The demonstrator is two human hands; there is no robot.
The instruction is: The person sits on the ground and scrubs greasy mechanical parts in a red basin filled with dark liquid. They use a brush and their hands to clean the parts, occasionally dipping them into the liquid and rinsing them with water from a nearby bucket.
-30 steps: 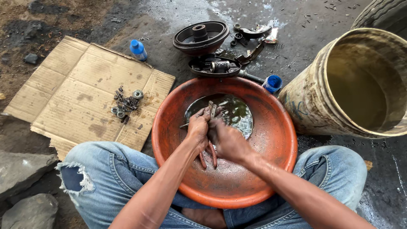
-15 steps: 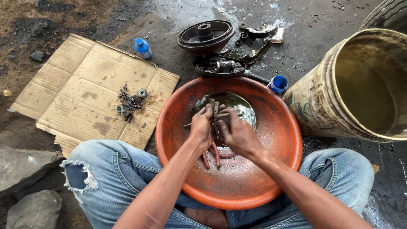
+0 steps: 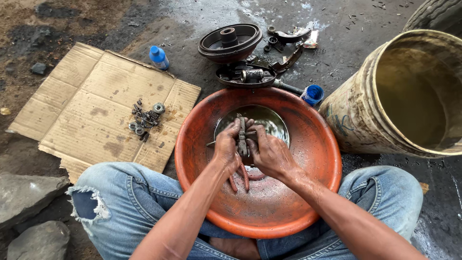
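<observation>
Metal part (image 3: 242, 137) pinched between both hands, left (image 3: 226, 147) and right (image 3: 269, 153) (fingers curled shut), over basin (image 3: 317, 159).

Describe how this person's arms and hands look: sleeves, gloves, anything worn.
Both arms are bare to the edge of the picture, with no sleeves in view. The left hand and right hand wear no gloves, and no watch, ring or band shows. Both hands look wet and smeared with dark grime. Ripped blue jeans cover the legs.

Glossy wet orange plastic basin (image 3: 192, 159), matt creased cardboard (image 3: 91, 115), greasy dull metal parts (image 3: 242, 137).
</observation>
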